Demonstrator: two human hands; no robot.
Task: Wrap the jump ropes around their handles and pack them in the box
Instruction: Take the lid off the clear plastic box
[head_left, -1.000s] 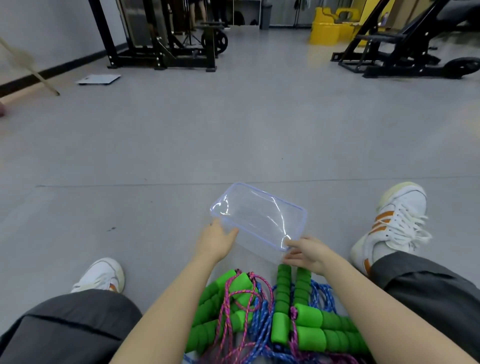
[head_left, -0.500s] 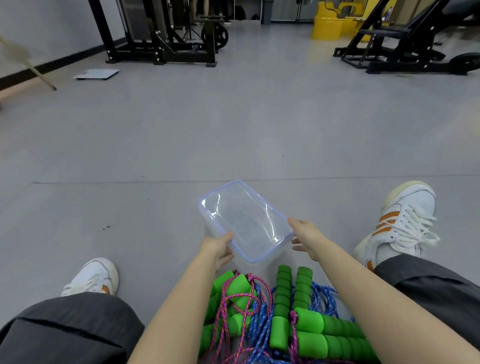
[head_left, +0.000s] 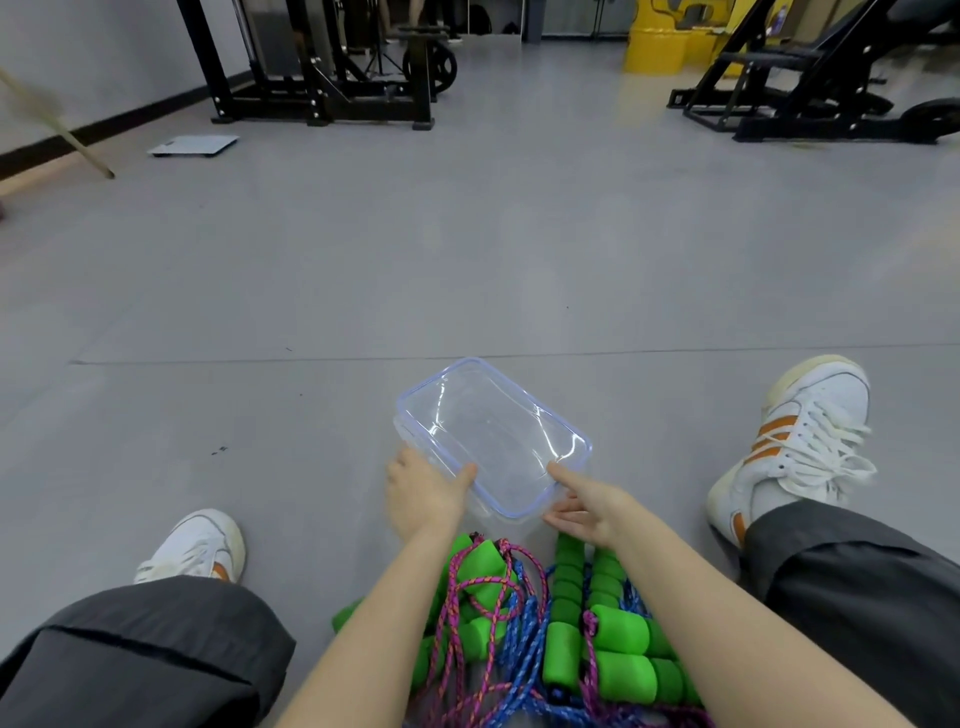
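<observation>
A clear plastic box (head_left: 529, 401) with a bluish rim stands uncovered and empty on the grey floor between my legs, turned at an angle. My left hand (head_left: 423, 493) grips its near left rim, thumb over the edge. My right hand (head_left: 592, 506) holds the near right corner, with the thumb on the rim and the fingers along the wall below. Just behind my hands lies a tangled heap of jump ropes: green foam handles (head_left: 566, 587), pink cord (head_left: 457, 597) and blue cord (head_left: 524, 623), partly hidden by my forearms.
My legs in dark trousers and white shoes (head_left: 800, 447) (head_left: 200, 545) flank the box. Far ahead stand black gym racks (head_left: 322, 78), a bench frame (head_left: 810, 88), a yellow barrel (head_left: 654, 47) and a flat scale (head_left: 195, 145) on the floor.
The box has been turned and drawn slightly nearer. My left hand shifted along the near rim. My right hand, off the box half a second ago, now holds the near right corner.
</observation>
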